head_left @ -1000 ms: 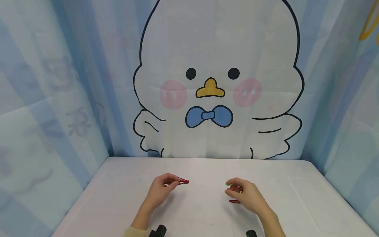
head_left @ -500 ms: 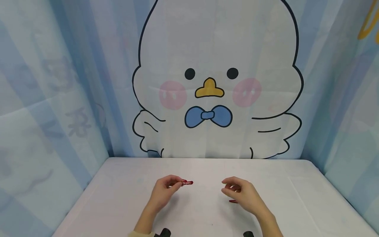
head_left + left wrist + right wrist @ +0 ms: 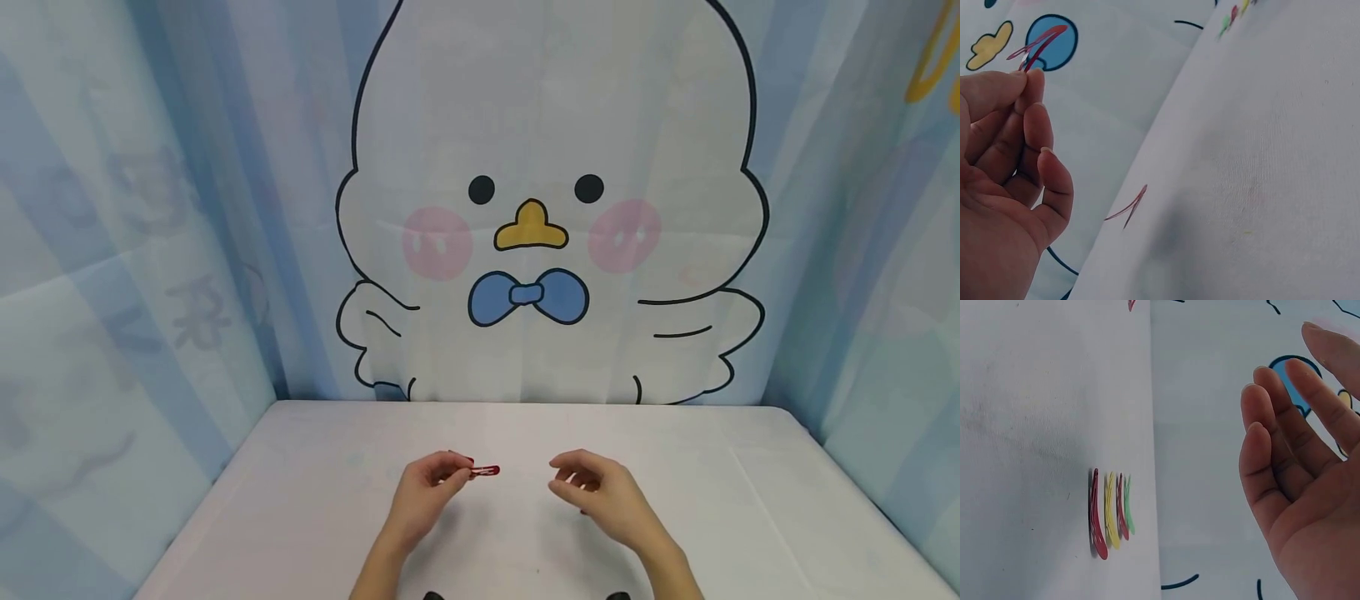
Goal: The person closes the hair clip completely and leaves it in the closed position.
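My left hand [image 3: 431, 496] pinches a red snap hair clip [image 3: 1054, 39] between thumb and index finger. The clip's two prongs are spread apart in the left wrist view, its tip pointing away from the fingers. Another red hair clip [image 3: 1138, 203], also spread, lies on the table past the left hand. My right hand [image 3: 600, 492] hovers over the table with relaxed, slightly bent fingers and nothing between them. Below it, in the right wrist view, a red clip [image 3: 1096, 515], a yellow clip [image 3: 1110, 511], a second red clip [image 3: 1122, 509] and a green clip [image 3: 1129, 509] lie in a row.
The white table [image 3: 300, 533] ends at a back edge against a hanging cloth [image 3: 540, 350] printed with a white cartoon bird. More printed cloth hangs along the left side [image 3: 112, 250] and the right side [image 3: 885, 250].
My left hand has moved right and slightly nearer the body with the red hair clip. My right hand has drifted left, so the two hands are closer together.
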Action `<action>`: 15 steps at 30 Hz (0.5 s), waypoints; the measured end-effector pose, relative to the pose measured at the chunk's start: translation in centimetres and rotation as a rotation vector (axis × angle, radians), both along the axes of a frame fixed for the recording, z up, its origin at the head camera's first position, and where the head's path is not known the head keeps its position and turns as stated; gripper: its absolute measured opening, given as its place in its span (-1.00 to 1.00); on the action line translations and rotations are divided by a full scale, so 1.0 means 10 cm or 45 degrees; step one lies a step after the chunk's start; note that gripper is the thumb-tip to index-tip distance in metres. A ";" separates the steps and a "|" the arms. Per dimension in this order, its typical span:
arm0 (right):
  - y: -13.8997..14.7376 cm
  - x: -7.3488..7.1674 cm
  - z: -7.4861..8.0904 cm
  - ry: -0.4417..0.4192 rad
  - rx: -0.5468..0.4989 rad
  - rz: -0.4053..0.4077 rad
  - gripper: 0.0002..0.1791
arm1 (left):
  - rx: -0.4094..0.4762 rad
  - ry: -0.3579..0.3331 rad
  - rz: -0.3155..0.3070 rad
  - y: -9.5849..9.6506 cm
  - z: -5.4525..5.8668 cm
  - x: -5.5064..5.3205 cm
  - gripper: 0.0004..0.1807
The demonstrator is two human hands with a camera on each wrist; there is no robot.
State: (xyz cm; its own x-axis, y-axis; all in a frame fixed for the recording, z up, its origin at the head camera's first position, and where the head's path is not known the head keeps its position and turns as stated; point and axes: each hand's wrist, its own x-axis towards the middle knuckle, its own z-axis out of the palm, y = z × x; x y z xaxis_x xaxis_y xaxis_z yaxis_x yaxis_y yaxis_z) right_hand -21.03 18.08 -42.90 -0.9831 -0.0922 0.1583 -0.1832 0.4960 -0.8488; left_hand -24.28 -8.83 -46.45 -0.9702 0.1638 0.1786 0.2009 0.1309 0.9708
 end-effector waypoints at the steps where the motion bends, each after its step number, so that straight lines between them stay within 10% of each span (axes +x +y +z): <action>1: -0.01 0.00 0.00 0.011 0.004 0.000 -0.75 | 0.004 0.005 -0.004 0.01 0.00 0.00 -0.85; 15: -0.09 0.00 -0.05 0.076 -0.038 0.051 -0.76 | 0.052 0.021 -0.029 0.13 0.03 0.10 -0.87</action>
State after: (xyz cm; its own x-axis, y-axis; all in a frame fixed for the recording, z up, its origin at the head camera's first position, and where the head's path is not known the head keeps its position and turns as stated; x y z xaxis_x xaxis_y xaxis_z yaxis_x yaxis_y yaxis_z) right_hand -21.06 17.17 -43.42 -0.9674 -0.1259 0.2197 -0.2532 0.4621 -0.8499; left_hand -23.29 -7.57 -46.14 -0.9631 0.1779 0.2017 0.2196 0.0868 0.9717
